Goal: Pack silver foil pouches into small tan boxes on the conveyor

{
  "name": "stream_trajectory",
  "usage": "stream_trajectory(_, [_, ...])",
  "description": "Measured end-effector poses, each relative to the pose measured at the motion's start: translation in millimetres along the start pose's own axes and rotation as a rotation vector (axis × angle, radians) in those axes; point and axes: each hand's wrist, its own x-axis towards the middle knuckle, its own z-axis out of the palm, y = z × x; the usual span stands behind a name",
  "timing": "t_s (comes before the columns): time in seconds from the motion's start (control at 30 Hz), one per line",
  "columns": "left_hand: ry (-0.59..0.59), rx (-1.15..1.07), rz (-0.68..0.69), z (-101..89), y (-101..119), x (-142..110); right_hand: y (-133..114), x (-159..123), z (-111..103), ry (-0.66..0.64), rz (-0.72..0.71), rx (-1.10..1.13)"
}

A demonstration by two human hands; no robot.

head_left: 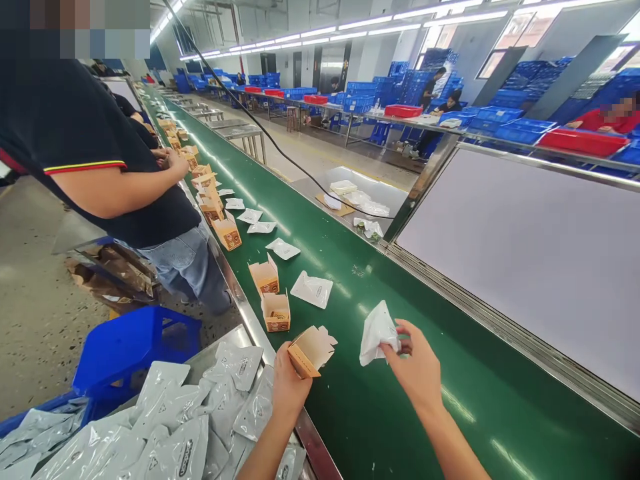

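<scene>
My left hand [291, 383] is closed around a small orange carton [311, 352], tilted with its flaps open, at the near edge of the green conveyor belt [400, 427]. To its right, above the belt, my right hand [413, 360] pinches a white plastic pouch [379, 333] by its right side. Just beyond my left hand two open cartons, a nearer one [276, 312] and a farther one [265, 275], stand on the belt. A flat white pouch [313, 289] lies beside them.
A heap of white pouches [175, 427] covers the metal side table at lower left, near a blue plastic stool [135, 347]. A co-worker [125, 147] stands along the belt's left side. More cartons [227, 231] and pouches line the belt. A pale panel [525, 260] borders the right.
</scene>
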Motion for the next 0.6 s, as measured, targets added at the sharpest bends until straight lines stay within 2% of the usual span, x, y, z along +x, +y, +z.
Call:
stream_trajectory(0.07, [-0.032, 0.071, 0.079, 7.1, 8.9, -12.6, -27.8, -20.4, -20.6, 0.227, -0.171, 0.09])
stream_trajectory(0.1, [-0.042, 0.088, 0.125, 11.1, 13.9, -19.5, -40.9, -29.6, -25.0, 0.296, -0.284, 0.109])
stream_trajectory(0.17, [-0.048, 0.086, 0.215, 17.7, 23.6, -32.6, -60.0, -45.7, -23.7, 0.32, -0.463, 0.091])
stream_trajectory(0.23, [-0.038, 0.081, 0.277, 20.0, 31.0, -42.8, -66.8, -59.4, -16.9, 0.268, -0.559, 0.06])
stream_trajectory(0.3, [-0.033, 0.079, 0.317, 16.9, 34.8, -49.0, -63.3, -71.8, -13.3, 0.14, -0.614, 0.037])
stream_trajectory(0.33, [-0.039, 0.075, 0.333, 14.0, 35.5, -51.1, -59.5, -77.6, -14.1, 0.026, -0.631, 0.027])
stream_trajectory(0.4, [-0.091, 0.051, 0.369, 7.5, 36.0, -55.4, -51.8, -87.5, -19.9, -0.294, -0.635, 0.0])
stream_trajectory(0.47, [-0.217, 0.008, 0.404, 3.3, 36.8, -62.6, -47.0, -94.8, -27.1, -0.612, -0.588, -0.026])
stream_trajectory(0.5, [-0.304, -0.016, 0.414, 2.7, 37.8, -67.6, -45.7, -98.0, -29.7, -0.717, -0.554, -0.036])
stream_trajectory(0.53, [-0.399, -0.039, 0.41, 3.1, 39.2, -73.2, -44.4, -101.2, -31.3, -0.789, -0.52, -0.044])
stream_trajectory(0.6, [-0.581, -0.093, 0.349, 5.9, 42.2, -84.9, -38.3, -109.8, -32.1, -0.852, -0.451, -0.048])
